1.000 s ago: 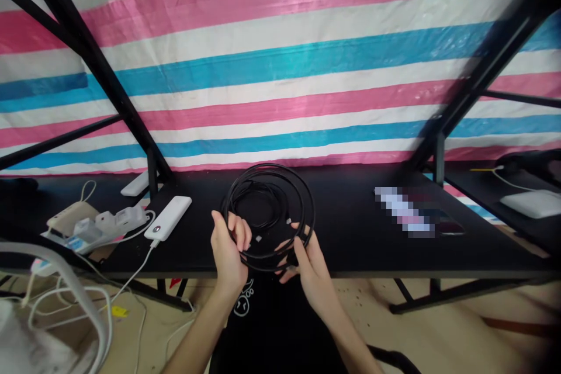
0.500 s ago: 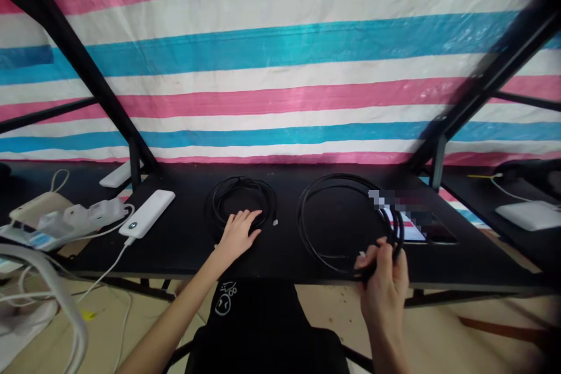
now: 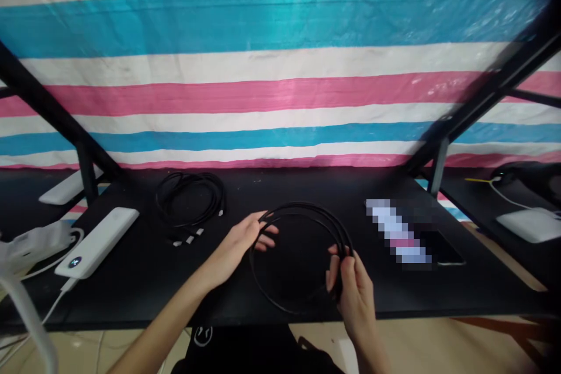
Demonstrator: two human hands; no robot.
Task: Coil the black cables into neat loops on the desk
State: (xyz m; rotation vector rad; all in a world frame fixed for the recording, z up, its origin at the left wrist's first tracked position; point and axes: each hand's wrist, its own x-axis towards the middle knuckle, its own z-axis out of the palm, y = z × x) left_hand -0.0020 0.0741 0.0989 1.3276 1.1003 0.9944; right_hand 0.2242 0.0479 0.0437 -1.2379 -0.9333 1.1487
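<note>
The held coil (image 3: 318, 208) is over the table (image 3: 302, 184), between the left hand (image 3: 241, 241) and the right hand (image 3: 356, 289). Left of and farther back than that coil lies another coil (image 3: 218, 190), with a power bank (image 3: 100, 242) farther left; a phone (image 3: 443, 248) lies to its right, a sheet (image 3: 280, 93) behind.

Under my left hand (image 3: 243, 241) and right hand (image 3: 356, 289) stretches a black table (image 3: 272, 187). Left of my grip lie a coiled cable (image 3: 218, 194) and, farther out, a white power bank (image 3: 99, 242); right of it, a pixelated phone (image 3: 398, 234) beside a dark phone (image 3: 447, 250).
</note>
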